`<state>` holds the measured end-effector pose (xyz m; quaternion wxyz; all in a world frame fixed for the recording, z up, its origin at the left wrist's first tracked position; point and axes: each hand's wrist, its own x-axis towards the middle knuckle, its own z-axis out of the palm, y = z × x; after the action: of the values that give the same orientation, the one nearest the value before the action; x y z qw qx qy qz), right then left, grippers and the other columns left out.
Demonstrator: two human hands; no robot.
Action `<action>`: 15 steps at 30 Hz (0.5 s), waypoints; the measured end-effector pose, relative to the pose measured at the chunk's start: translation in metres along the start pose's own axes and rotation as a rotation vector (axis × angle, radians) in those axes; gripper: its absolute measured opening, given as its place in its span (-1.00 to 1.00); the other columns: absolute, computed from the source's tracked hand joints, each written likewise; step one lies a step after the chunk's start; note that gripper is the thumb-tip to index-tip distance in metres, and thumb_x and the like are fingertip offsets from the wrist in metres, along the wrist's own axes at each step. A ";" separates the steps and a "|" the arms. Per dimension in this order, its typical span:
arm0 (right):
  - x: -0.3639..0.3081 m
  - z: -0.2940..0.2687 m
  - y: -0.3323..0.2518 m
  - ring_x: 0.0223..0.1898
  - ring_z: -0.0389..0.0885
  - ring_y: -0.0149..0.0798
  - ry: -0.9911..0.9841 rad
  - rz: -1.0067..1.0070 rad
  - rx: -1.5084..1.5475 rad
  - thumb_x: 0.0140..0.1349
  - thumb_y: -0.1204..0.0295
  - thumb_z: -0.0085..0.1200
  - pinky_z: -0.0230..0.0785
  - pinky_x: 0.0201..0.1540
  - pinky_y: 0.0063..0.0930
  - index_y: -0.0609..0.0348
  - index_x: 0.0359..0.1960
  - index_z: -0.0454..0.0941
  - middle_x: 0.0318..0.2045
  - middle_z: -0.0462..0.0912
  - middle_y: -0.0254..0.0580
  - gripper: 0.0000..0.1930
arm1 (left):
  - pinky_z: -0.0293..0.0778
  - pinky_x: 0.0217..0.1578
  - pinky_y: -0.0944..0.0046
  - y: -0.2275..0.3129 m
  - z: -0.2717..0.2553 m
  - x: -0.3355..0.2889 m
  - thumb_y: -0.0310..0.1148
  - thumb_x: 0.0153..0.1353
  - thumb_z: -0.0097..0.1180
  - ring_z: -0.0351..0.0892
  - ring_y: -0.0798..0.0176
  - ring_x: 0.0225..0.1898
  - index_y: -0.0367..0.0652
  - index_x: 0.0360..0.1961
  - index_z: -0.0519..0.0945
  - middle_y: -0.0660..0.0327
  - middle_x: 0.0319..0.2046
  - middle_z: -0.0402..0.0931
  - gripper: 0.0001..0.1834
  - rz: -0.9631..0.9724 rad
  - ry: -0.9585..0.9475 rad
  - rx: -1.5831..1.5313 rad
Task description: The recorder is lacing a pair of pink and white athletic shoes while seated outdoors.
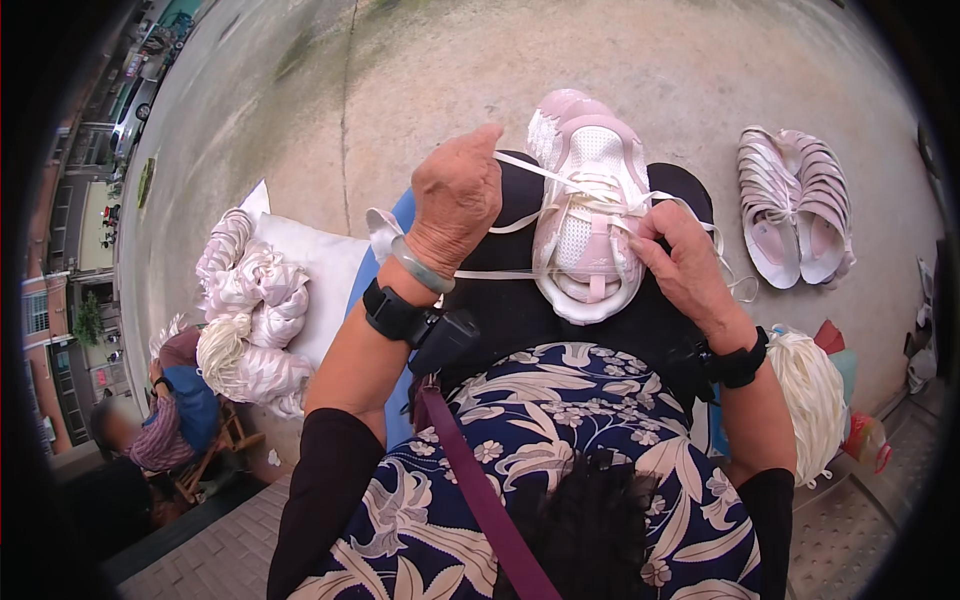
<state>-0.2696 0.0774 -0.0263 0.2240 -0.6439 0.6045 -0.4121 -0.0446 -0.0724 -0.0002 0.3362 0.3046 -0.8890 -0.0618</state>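
Observation:
A pale pink and white sneaker [574,240] lies across my lap, its ankle opening toward me. White shoelace runs through several of its eyelets. My left hand [455,195] is closed in a fist left of the shoe and grips a white shoelace [540,171], which stretches taut to the lacing. At the shoe's right edge, near the upper eyelets, my right hand [682,262] has thumb and finger pinched together. Whether those fingertips hold lace or the shoe's edge is hard to make out. A loop of lace hangs beside that hand. Another pink-white shoe part [553,105] shows beyond the sneaker.
Rows of nested pink-white shoes [797,205] stand on the concrete floor at right. Bundled shoes [265,310] lie on a white sack [325,290] at left. A hank of white laces [805,400] hangs by my right elbow. Someone sits [185,410] at far left.

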 end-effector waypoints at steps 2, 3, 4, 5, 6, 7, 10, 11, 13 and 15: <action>-0.002 0.000 -0.003 -0.43 0.45 0.02 0.022 0.104 -0.033 0.10 0.53 0.08 0.29 -0.36 -0.28 0.23 -0.43 0.39 -0.50 0.47 -0.02 -0.89 | 0.49 -0.37 0.28 -0.010 -0.011 -0.001 -0.55 0.17 -0.02 0.58 0.17 -0.43 -0.28 -0.15 0.53 0.12 -0.43 0.55 -0.79 -0.092 0.114 -0.035; -0.001 -0.001 -0.005 -0.43 0.45 0.02 0.022 0.101 -0.026 0.10 0.53 0.08 0.29 -0.36 -0.28 0.23 -0.43 0.39 -0.50 0.47 -0.02 -0.89 | 0.48 -0.39 0.34 -0.015 -0.015 -0.003 -0.52 0.21 -0.04 0.54 0.27 -0.47 -0.28 -0.15 0.53 0.18 -0.46 0.52 -0.80 -0.185 0.199 -0.105; 0.000 -0.003 -0.007 -0.43 0.46 0.05 0.026 0.171 -0.012 0.12 0.53 0.06 0.30 -0.36 -0.25 0.23 -0.42 0.40 -0.50 0.47 0.00 -0.91 | 0.46 -0.42 0.41 -0.017 -0.018 -0.004 -0.49 0.25 -0.07 0.51 0.37 -0.50 -0.29 -0.14 0.53 0.24 -0.50 0.50 -0.80 -0.276 0.284 -0.175; 0.000 -0.004 -0.009 -0.43 0.48 0.07 0.027 0.240 0.000 0.14 0.52 0.04 0.31 -0.37 -0.21 0.23 -0.40 0.40 -0.50 0.48 0.02 -0.92 | 0.46 -0.42 0.41 -0.015 -0.018 -0.007 -0.49 0.25 -0.07 0.51 0.37 -0.50 -0.29 -0.14 0.53 0.24 -0.50 0.50 -0.80 -0.276 0.286 -0.169; -0.001 -0.004 -0.010 -0.43 0.48 0.07 0.026 0.236 0.004 0.14 0.52 0.04 0.31 -0.37 -0.21 0.23 -0.40 0.40 -0.50 0.48 0.02 -0.92 | 0.46 -0.45 0.43 -0.009 -0.017 -0.011 -0.49 0.26 -0.10 0.48 0.42 -0.51 -0.28 -0.15 0.53 0.27 -0.51 0.47 -0.79 -0.437 0.265 -0.329; -0.002 -0.005 -0.010 -0.45 0.49 0.07 0.007 0.173 -0.075 0.15 0.51 0.03 0.32 -0.39 -0.20 0.23 -0.40 0.41 -0.52 0.48 0.01 -0.92 | 0.45 -0.47 0.46 -0.006 -0.015 -0.014 -0.48 0.27 -0.14 0.45 0.48 -0.53 -0.28 -0.15 0.53 0.30 -0.53 0.44 -0.77 -0.596 0.242 -0.490; -0.010 -0.007 -0.007 -0.48 0.51 0.05 0.045 -0.001 -0.232 0.15 0.50 0.05 0.33 -0.43 -0.20 0.22 -0.38 0.44 -0.55 0.49 -0.02 -0.93 | 0.41 -0.52 0.51 -0.002 -0.013 -0.017 -0.46 0.26 -0.17 0.42 0.52 -0.57 -0.25 -0.17 0.53 0.28 -0.53 0.46 -0.77 -0.657 0.246 -0.529; -0.013 -0.008 -0.006 -0.50 0.51 0.03 0.099 -0.108 -0.315 0.14 0.50 0.06 0.33 -0.46 -0.20 0.20 -0.36 0.46 -0.57 0.49 -0.04 -0.93 | 0.40 -0.54 0.51 0.000 -0.013 -0.018 -0.46 0.26 -0.16 0.41 0.52 -0.58 -0.25 -0.19 0.52 0.27 -0.52 0.47 -0.79 -0.710 0.261 -0.567; -0.021 -0.016 -0.009 -0.52 0.50 0.01 0.144 -0.139 -0.398 0.12 0.53 0.08 0.32 -0.49 -0.23 0.19 -0.35 0.48 -0.57 0.49 -0.06 -0.92 | 0.39 -0.57 0.52 0.005 -0.010 -0.017 -0.46 0.26 -0.15 0.41 0.52 -0.60 -0.25 -0.20 0.51 0.28 -0.52 0.47 -0.81 -0.781 0.262 -0.665; -0.033 -0.029 -0.008 -0.53 0.50 -0.01 0.189 -0.171 -0.484 0.10 0.55 0.09 0.30 -0.52 -0.25 0.17 -0.33 0.49 -0.57 0.49 -0.08 -0.90 | 0.37 -0.59 0.53 0.012 -0.002 -0.017 -0.46 0.26 -0.15 0.41 0.52 -0.61 -0.25 -0.22 0.49 0.29 -0.53 0.47 -0.82 -0.850 0.262 -0.766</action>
<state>-0.2858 0.1168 -0.0128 -0.0291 -0.6859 0.6472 -0.3314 -0.0393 -0.0524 -0.0039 0.4753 0.4961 -0.5542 -0.4699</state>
